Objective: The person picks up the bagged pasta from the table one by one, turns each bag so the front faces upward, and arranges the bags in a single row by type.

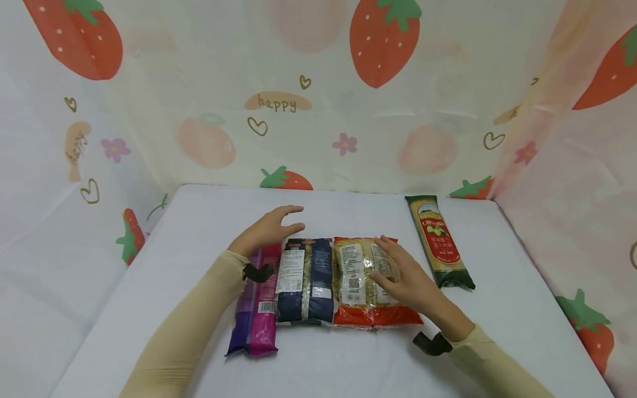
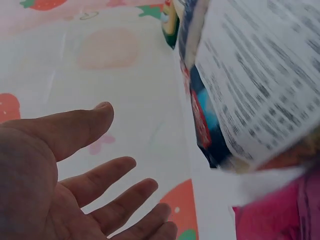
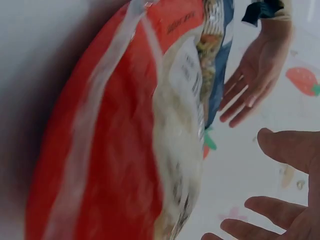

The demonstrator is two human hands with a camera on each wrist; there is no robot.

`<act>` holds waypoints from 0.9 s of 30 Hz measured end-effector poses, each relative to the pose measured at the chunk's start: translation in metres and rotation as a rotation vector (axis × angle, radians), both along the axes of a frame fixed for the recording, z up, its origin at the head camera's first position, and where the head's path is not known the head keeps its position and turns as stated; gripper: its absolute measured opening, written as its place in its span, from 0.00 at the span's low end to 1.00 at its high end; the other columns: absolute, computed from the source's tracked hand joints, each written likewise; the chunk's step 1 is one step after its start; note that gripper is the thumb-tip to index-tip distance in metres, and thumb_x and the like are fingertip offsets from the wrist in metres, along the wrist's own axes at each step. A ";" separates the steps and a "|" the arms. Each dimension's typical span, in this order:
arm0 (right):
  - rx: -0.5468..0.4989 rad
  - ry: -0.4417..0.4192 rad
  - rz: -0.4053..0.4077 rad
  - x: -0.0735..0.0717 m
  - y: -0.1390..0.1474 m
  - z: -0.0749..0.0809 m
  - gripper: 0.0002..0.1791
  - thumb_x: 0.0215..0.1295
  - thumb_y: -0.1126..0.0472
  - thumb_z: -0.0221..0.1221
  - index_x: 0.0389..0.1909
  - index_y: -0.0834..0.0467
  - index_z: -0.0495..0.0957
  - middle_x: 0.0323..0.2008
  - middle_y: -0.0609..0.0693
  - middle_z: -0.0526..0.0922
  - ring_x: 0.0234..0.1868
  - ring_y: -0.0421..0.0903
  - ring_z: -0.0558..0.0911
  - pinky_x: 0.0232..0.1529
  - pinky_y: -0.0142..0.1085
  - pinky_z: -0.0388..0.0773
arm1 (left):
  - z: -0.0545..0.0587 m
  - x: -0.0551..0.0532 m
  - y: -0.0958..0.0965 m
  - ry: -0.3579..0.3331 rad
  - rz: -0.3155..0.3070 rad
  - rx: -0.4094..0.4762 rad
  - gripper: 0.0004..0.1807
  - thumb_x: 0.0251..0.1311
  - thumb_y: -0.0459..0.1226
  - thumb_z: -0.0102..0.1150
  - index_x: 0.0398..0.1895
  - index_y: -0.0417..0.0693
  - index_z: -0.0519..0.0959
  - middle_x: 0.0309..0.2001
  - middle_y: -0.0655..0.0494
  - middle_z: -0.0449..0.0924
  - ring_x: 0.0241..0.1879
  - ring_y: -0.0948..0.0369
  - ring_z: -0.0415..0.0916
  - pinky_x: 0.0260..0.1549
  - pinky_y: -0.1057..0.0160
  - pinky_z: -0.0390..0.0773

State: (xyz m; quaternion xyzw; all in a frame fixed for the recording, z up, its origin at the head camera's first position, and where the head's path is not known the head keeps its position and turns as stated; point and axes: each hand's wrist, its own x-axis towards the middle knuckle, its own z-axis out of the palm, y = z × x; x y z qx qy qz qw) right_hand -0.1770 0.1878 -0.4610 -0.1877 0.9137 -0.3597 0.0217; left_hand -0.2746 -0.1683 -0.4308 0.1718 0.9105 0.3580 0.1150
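Observation:
My left hand is held over the top end of a pink and purple packet, its fingers spread and nothing in them. Beside that packet lies a dark blue bag with a white printed label, its back facing up. A red-ended clear bag of pale food lies against its right side. Above this red bag hovers my right hand, thumb and fingers apart. In the left wrist view the left hand stands clear of the bags. The right wrist view shows the right hand near the red bag.
A green and red Olivoila pasta packet lies slanted at the right rear of the white table. Strawberry-patterned cloth walls rise behind the table and along its sides.

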 end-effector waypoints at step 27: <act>0.056 0.089 0.401 0.024 -0.095 0.006 0.47 0.71 0.44 0.71 0.85 0.52 0.62 0.84 0.51 0.60 0.84 0.54 0.60 0.76 0.59 0.68 | -0.045 0.005 -0.089 -0.017 0.052 -0.068 0.38 0.77 0.46 0.64 0.81 0.36 0.65 0.79 0.30 0.62 0.80 0.32 0.56 0.76 0.31 0.59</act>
